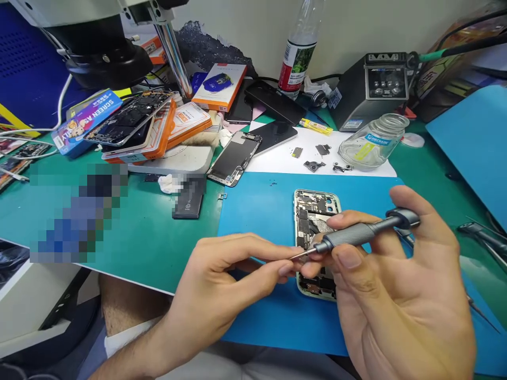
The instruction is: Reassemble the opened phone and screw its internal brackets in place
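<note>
My right hand (396, 295) grips a grey metal precision screwdriver (360, 232), held nearly level with its thin tip pointing left. My left hand (225, 279) has thumb and forefinger pinched together at that tip (295, 257); whether something tiny sits between them I cannot tell. Both hands hover above an opened phone chassis (312, 211) with its circuit boards exposed. The chassis lies on a blue mat (261, 206), and my fingers hide its lower half.
A detached phone screen (234, 157) and a black battery (189, 196) lie left of the mat. Small removed parts (315, 165) rest on a white sheet beside a glass jar (374, 142). A soldering station (372, 87), bottle (297, 53), boxes and microscope stand fill the back. Tweezers (481, 237) lie at right.
</note>
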Demonstrator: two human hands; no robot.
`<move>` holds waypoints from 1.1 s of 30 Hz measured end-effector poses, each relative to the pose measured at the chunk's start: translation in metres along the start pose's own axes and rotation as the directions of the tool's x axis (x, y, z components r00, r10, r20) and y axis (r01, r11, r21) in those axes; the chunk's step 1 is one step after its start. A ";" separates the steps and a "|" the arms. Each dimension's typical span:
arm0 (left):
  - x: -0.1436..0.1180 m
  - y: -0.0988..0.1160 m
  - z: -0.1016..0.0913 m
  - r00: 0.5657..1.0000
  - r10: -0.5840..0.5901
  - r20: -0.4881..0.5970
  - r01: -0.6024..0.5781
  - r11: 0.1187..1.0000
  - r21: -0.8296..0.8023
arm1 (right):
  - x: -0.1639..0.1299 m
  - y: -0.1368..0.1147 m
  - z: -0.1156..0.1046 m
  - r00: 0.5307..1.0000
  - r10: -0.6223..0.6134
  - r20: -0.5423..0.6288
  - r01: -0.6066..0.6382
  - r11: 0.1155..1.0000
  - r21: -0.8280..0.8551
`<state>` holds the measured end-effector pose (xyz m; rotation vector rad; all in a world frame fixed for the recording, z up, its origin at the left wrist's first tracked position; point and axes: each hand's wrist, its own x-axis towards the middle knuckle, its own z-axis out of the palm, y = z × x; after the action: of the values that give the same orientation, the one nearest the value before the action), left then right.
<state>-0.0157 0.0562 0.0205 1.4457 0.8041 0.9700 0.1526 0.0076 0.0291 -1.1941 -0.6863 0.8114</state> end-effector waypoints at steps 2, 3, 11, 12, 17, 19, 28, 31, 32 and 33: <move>-0.001 0.000 0.000 1.000 -0.020 -0.006 0.020 1.000 -0.020 | 0.000 0.000 0.000 1.000 -0.007 -0.001 0.007 1.000 -0.008; -0.001 0.000 0.001 0.999 -0.030 -0.011 0.030 0.999 -0.028 | -0.001 0.000 0.000 1.000 -0.017 -0.014 0.017 1.000 -0.016; -0.001 -0.001 0.000 0.997 -0.070 -0.019 0.069 0.996 -0.047 | -0.007 0.002 0.002 0.994 -0.084 -0.076 0.079 0.995 -0.066; -0.001 -0.001 0.000 0.998 -0.067 -0.011 0.066 0.997 -0.038 | -0.008 0.002 0.001 0.993 -0.089 -0.079 0.084 0.994 -0.073; 0.001 0.001 -0.002 0.999 -0.045 0.013 0.046 0.999 -0.016 | -0.008 0.004 -0.001 0.994 -0.088 -0.072 0.082 0.992 -0.093; 0.002 0.002 -0.002 0.999 -0.040 0.022 0.041 0.999 -0.036 | -0.006 0.004 -0.001 0.996 -0.062 -0.065 0.058 0.996 -0.070; 0.004 0.003 -0.004 0.998 -0.018 0.061 0.022 0.998 -0.057 | -0.003 0.002 -0.003 0.999 -0.013 -0.049 0.012 1.000 -0.021; 0.003 0.004 -0.005 0.998 -0.002 0.056 0.004 0.999 -0.032 | -0.002 0.002 -0.003 1.000 0.002 -0.027 -0.003 1.000 -0.011; 0.003 0.004 -0.005 0.998 -0.001 0.063 0.003 1.000 -0.026 | -0.002 0.002 -0.004 1.000 0.007 -0.017 -0.007 1.000 -0.004; 0.003 0.004 -0.005 0.997 -0.006 0.077 0.007 1.000 -0.021 | 0.000 0.003 -0.005 1.000 0.016 -0.007 -0.016 1.000 0.006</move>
<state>-0.0195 0.0606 0.0248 1.4526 0.7400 0.9100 0.1559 0.0053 0.0255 -1.1977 -0.6689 0.8214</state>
